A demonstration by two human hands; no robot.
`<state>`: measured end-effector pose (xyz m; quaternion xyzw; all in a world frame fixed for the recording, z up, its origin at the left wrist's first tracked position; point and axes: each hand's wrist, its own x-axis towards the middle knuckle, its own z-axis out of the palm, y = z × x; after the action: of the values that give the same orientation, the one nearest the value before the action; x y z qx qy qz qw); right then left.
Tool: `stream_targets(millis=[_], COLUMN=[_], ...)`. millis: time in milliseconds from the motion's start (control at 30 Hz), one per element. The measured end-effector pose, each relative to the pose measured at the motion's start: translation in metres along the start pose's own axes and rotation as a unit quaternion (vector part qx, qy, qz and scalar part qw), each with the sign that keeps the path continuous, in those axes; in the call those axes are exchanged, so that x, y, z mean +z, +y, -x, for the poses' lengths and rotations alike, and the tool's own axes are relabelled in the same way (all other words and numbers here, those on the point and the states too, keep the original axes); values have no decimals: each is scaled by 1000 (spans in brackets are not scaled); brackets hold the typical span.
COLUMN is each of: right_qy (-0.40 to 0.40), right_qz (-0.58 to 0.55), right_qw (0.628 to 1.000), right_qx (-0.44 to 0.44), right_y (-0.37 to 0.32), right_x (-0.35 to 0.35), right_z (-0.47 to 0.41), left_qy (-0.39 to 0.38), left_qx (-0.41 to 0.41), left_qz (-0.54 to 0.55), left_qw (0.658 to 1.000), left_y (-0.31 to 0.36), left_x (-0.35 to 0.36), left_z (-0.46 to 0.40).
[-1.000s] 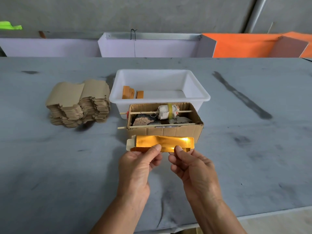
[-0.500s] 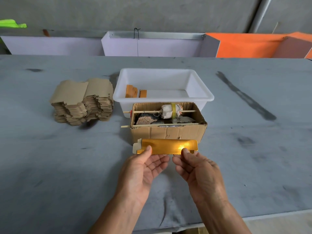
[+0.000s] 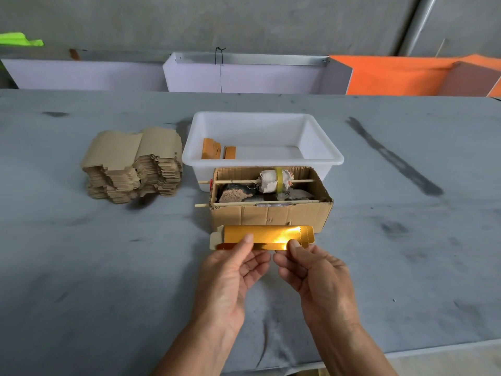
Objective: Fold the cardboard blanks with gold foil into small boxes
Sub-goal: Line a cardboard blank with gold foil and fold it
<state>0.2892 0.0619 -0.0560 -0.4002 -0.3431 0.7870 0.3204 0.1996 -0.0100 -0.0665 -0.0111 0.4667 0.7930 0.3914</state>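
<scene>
Now both hands (image 3: 273, 278) pinch gold blank (image 3: 267, 236), lower strip newly creased toward viewer

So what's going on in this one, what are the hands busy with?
A person is folding a gold-foil blank into a box. The left hand and right hand each pinch its near edge, thumbs on the foil, holding it just in front of the open cardboard box. It is still mostly flat. A stack of unfolded blanks waits on the left, and a few orange pieces lie in the white tub.
</scene>
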Motion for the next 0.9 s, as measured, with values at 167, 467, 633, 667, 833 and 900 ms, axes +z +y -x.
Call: stream_targets(millis=[167, 467, 633, 667, 833, 900], right_qy=[-10, -12, -23, -28, -37, -29], right_qz=[9, 12, 22, 25, 48, 65], right_qw=[1000, 1000, 999, 999, 998, 997], right_qx=[2, 8, 10, 11, 8, -2], right_y=[1, -1, 0, 0, -2, -5], right_x=[1, 1, 2, 2, 3, 3], right_z=[1, 1, 2, 2, -1, -2], left_qy=[13, 13, 24, 29, 50, 58], left_qx=[-13, -54, -25, -19, -6, -1], left_qz=[-40, -19, -31, -31, -15, -7], left_qw=[999, 998, 999, 999, 999, 998], left_y=[-4, 1, -1, -1, 1, 4], left_x=[3, 1, -1, -2, -3, -5], left_z=[-2, -4, -5, -5, -8, -9])
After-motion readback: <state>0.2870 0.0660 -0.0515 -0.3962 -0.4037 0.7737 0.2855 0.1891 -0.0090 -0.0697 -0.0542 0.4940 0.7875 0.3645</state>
